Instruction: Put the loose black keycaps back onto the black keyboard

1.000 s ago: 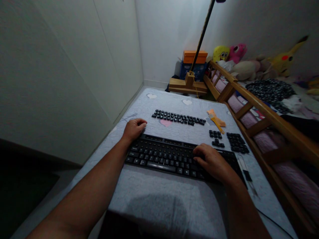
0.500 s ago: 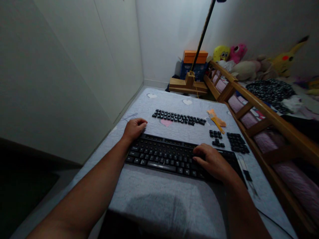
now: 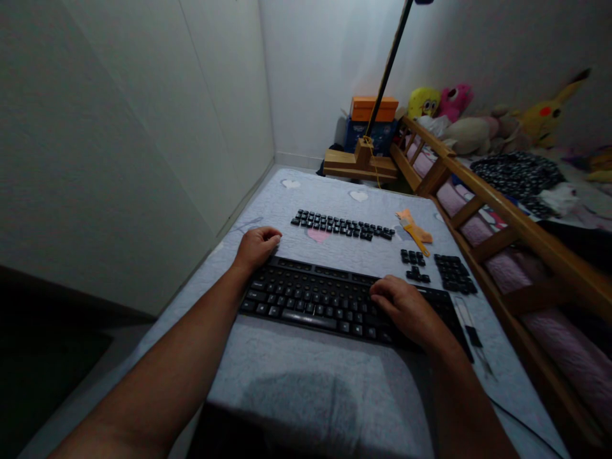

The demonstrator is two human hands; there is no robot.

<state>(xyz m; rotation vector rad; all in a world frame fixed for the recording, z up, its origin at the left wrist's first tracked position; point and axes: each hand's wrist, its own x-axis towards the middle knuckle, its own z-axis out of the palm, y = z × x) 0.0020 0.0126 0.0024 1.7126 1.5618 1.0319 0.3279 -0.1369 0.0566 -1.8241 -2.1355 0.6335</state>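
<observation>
A black keyboard (image 3: 306,303) lies across the cloth-covered table, its lower rows fitted with keycaps and its upper part showing bare key sockets. My left hand (image 3: 258,247) rests at the keyboard's far left corner, fingers curled and thumb against the forefinger, with nothing visible in them. Over the right part of the keyboard is my right hand (image 3: 401,303), thumb and fingers pinched together at the key rows. Whatever is between those fingertips is hidden. Beyond the keyboard, loose black keycaps (image 3: 342,224) lie in rows. More keycaps (image 3: 454,274) are grouped at the right.
A yellow-handled brush (image 3: 417,238) lies on an orange cloth (image 3: 421,231). Right of the keyboard is a thin wire tool with a dark handle (image 3: 472,336). A black cable (image 3: 521,423) runs along the near right. A wooden bed rail (image 3: 521,222) borders the table's right side.
My right thumb has drawn in closer to the fingers over the keyboard. My left hand and the keycaps stay where they were.
</observation>
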